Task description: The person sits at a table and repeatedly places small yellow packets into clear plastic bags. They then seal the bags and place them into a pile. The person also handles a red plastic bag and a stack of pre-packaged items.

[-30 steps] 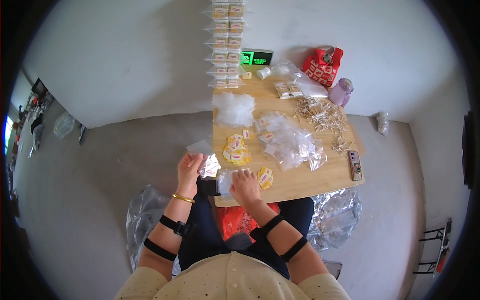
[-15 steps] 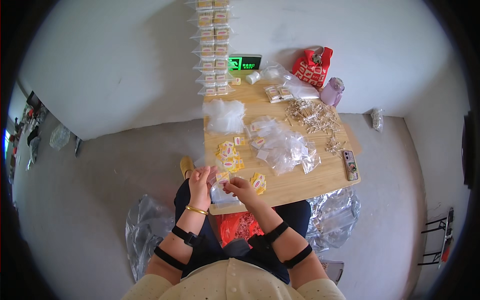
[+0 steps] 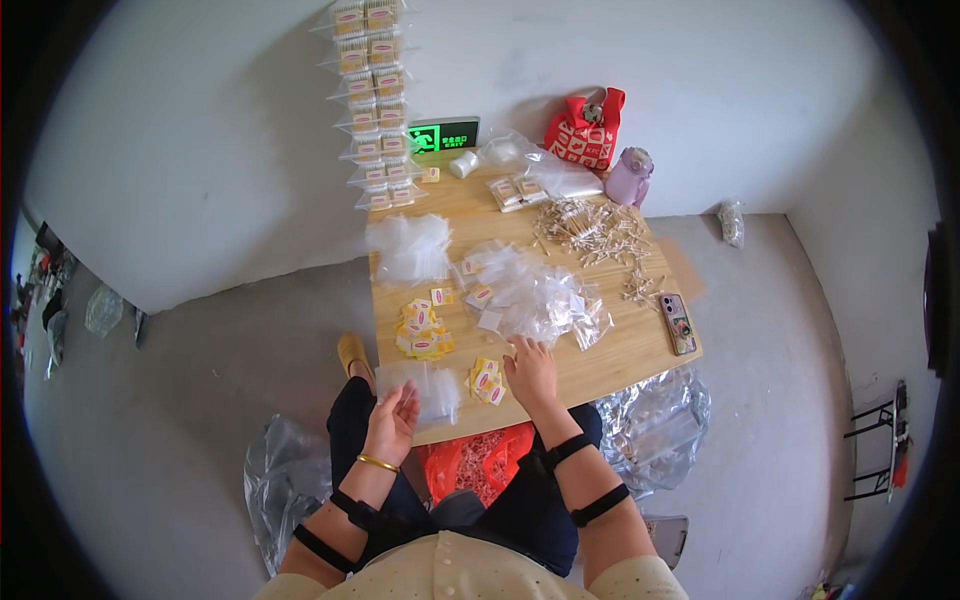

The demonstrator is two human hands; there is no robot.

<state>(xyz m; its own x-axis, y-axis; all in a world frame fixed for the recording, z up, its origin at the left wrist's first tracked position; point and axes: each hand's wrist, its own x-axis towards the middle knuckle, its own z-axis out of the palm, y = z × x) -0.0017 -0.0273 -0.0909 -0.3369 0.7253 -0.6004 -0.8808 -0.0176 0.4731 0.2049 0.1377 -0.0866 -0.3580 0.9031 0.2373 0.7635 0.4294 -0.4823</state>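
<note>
My left hand point(image 3: 393, 424) is at the table's near left edge, palm up with loosely curled, parted fingers, beside a stack of clear plastic bags point(image 3: 437, 392). My right hand point(image 3: 531, 372) reaches to the near edge of a heap of clear bags point(image 3: 550, 305), some with small cards inside. Its fingers are apart, and nothing shows plainly in them. Between the hands lies a small pile of yellow-and-white cards point(image 3: 487, 382). A larger card pile point(image 3: 424, 330) sits farther left, below another stack of clear bags point(image 3: 410, 248).
Loose cotton swabs point(image 3: 600, 230) cover the right rear of the wooden table point(image 3: 600, 368), with a phone point(image 3: 679, 324) at its right edge. Behind stand a purple bottle point(image 3: 629, 178), a red bag point(image 3: 585, 135), packed swabs point(image 3: 517, 191) and a tall stack of packs point(image 3: 370, 120).
My right hand has moved from beside my left to the bag heap. The small bag and card held between my hands are no longer there. My left hand has lowered and loosened.
</note>
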